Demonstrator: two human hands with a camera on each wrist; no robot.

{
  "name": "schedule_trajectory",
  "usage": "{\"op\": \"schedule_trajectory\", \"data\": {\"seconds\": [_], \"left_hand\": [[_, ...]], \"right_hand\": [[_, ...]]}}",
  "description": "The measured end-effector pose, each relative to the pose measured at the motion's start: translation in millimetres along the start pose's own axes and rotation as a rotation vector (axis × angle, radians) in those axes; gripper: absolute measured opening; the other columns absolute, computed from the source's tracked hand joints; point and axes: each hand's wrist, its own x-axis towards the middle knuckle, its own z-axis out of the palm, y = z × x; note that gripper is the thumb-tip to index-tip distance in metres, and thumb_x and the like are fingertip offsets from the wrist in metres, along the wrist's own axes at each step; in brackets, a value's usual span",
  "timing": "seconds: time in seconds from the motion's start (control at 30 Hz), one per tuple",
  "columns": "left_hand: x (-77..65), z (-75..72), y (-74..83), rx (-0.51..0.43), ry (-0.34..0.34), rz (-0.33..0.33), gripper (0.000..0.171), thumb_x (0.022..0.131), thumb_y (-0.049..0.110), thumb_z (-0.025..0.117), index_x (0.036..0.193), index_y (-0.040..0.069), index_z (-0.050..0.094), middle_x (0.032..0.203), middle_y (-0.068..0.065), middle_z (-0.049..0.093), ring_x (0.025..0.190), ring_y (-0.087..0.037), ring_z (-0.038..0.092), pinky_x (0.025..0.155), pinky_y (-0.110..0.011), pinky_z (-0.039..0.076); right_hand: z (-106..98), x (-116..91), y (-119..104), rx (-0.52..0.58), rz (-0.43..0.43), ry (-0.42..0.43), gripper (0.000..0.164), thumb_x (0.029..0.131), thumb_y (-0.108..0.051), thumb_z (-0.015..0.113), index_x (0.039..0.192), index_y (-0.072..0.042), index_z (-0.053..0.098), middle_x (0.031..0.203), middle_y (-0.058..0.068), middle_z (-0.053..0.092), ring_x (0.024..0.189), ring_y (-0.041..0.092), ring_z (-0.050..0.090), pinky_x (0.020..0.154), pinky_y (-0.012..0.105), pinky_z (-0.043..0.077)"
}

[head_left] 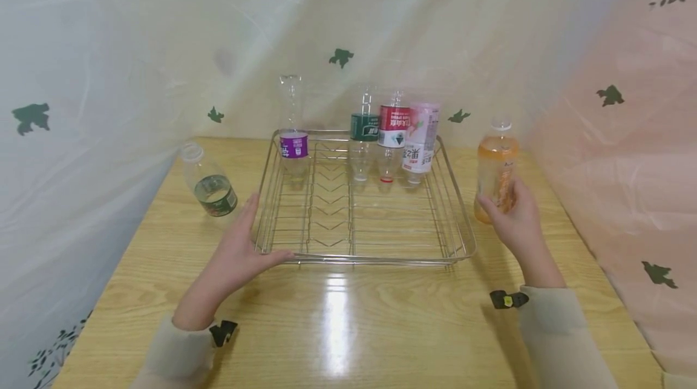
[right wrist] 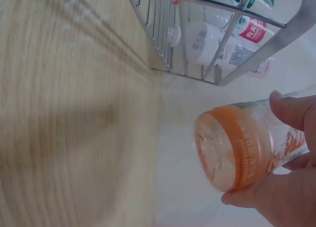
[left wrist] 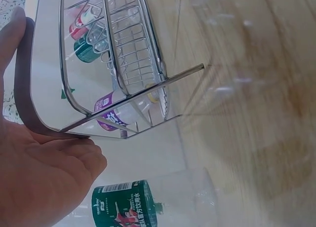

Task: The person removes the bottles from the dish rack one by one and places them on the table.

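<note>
At the front left corner of a metal wire rack [head_left: 354, 258], my left hand [head_left: 234, 253] rests with straight fingers along the side and the thumb over the front rim. My right hand [head_left: 517, 222] grips a clear bottle with orange bands [head_left: 497, 180], roughly upright, right of the rack. Its base shows in the right wrist view, raised off the table. Inside the rack, bottles stand cap-down: one with a purple label [head_left: 294, 146], one green-labelled [head_left: 364, 127], one red-and-white [head_left: 394, 126] and a pink-and-white one [head_left: 420, 141].
Left of the rack, a clear bottle with a green label [head_left: 216, 195] stands cap-up, close to my left hand. All sits on a wood-grain table [head_left: 381, 322]. Patterned sheeting [head_left: 229, 32] hangs behind and at both sides.
</note>
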Motion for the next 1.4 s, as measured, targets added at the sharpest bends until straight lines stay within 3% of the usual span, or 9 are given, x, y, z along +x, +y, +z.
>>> {"op": "schedule_trajectory", "data": {"seconds": [0.03, 0.13, 0.33, 0.53, 0.6, 0.8, 0.97, 1.3, 1.4], "left_hand": [[-0.4, 0.4, -0.2, 0.000, 0.000, -0.002, 0.140, 0.068, 0.061, 0.088, 0.163, 0.010, -0.001, 0.166, -0.022, 0.008, 0.150, -0.042, 0.013, 0.118, -0.060, 0.018], [-0.6, 1.3, -1.3, 0.000, 0.004, -0.003, 0.139, 0.069, 0.061, 0.088, 0.163, 0.008, 0.000, 0.166, -0.022, 0.008, 0.150, -0.042, 0.014, 0.118, -0.060, 0.018], [-2.3, 2.5, -2.3, -0.001, 0.010, -0.015, 0.138, 0.069, 0.059, 0.088, 0.163, 0.008, 0.001, 0.166, -0.022, 0.009, 0.150, -0.043, 0.014, 0.118, -0.061, 0.018], [-2.8, 4.7, -3.5, -0.023, 0.031, -0.011, 0.138, 0.068, 0.061, 0.088, 0.164, 0.009, 0.004, 0.166, -0.021, 0.012, 0.149, -0.042, 0.016, 0.118, -0.061, 0.019], [-2.9, 5.5, -3.7, -0.025, 0.038, -0.009, 0.137, 0.068, 0.062, 0.088, 0.164, 0.009, 0.005, 0.166, -0.021, 0.014, 0.149, -0.042, 0.018, 0.117, -0.062, 0.020], [-3.8, 6.5, -4.5, -0.025, 0.047, -0.006, 0.137, 0.068, 0.060, 0.089, 0.164, 0.007, 0.006, 0.165, -0.021, 0.015, 0.148, -0.043, 0.019, 0.117, -0.062, 0.021], [-3.1, 6.7, -4.0, -0.028, 0.047, 0.005, 0.136, 0.068, 0.061, 0.088, 0.163, 0.007, 0.008, 0.166, -0.020, 0.015, 0.149, -0.042, 0.019, 0.117, -0.062, 0.021], [-3.4, 6.2, -3.7, -0.026, 0.027, -0.025, 0.138, 0.069, 0.065, 0.085, 0.163, 0.007, 0.005, 0.166, -0.021, 0.012, 0.149, -0.042, 0.017, 0.118, -0.061, 0.019], [-3.2, 6.2, -4.2, -0.031, 0.028, -0.025, 0.137, 0.068, 0.065, 0.085, 0.164, 0.007, 0.005, 0.166, -0.020, 0.012, 0.149, -0.042, 0.017, 0.118, -0.061, 0.019]], "right_hand": [[-0.1, 0.2, 1.8, 0.018, 0.027, -0.018, 0.064, 0.099, -0.032, 0.069, 0.144, 0.004, 0.041, 0.131, 0.023, 0.050, 0.114, 0.038, 0.053, 0.079, 0.024, 0.054], [0.0, 0.9, 5.6, 0.051, 0.081, -0.048, 0.072, 0.099, -0.036, 0.068, 0.148, 0.003, 0.033, 0.139, 0.025, 0.044, 0.120, 0.041, 0.050, 0.083, 0.028, 0.055], [6.4, 4.5, 15.4, 0.082, 0.098, -0.015, 0.069, 0.096, -0.034, 0.073, 0.139, 0.004, 0.035, 0.138, 0.023, 0.045, 0.117, 0.037, 0.050, 0.075, 0.018, 0.048], [14.3, 5.3, 27.1, 0.105, 0.157, -0.031, 0.079, 0.092, -0.038, 0.076, 0.143, 0.005, 0.034, 0.143, 0.024, 0.045, 0.129, 0.044, 0.048, 0.100, 0.045, 0.050], [16.3, 5.0, 29.8, 0.089, 0.159, -0.030, 0.080, 0.092, -0.040, 0.077, 0.144, 0.004, 0.035, 0.142, 0.024, 0.046, 0.128, 0.042, 0.049, 0.100, 0.047, 0.050], [20.4, 4.4, 33.9, 0.035, 0.136, -0.007, 0.080, 0.091, -0.040, 0.078, 0.146, 0.001, 0.036, 0.135, 0.021, 0.051, 0.117, 0.035, 0.051, 0.084, 0.030, 0.048], [22.8, 4.4, 38.1, 0.022, 0.133, -0.010, 0.080, 0.090, -0.037, 0.079, 0.148, 0.000, 0.037, 0.134, 0.022, 0.053, 0.115, 0.036, 0.053, 0.081, 0.028, 0.050], [25.1, 5.1, 45.1, 0.014, 0.131, -0.012, 0.083, 0.089, -0.037, 0.080, 0.149, 0.000, 0.035, 0.139, 0.026, 0.052, 0.120, 0.041, 0.054, 0.089, 0.038, 0.053], [25.5, 4.7, 44.1, 0.021, 0.132, -0.018, 0.084, 0.090, -0.039, 0.079, 0.150, 0.000, 0.035, 0.139, 0.025, 0.051, 0.121, 0.042, 0.053, 0.093, 0.046, 0.053]]}}
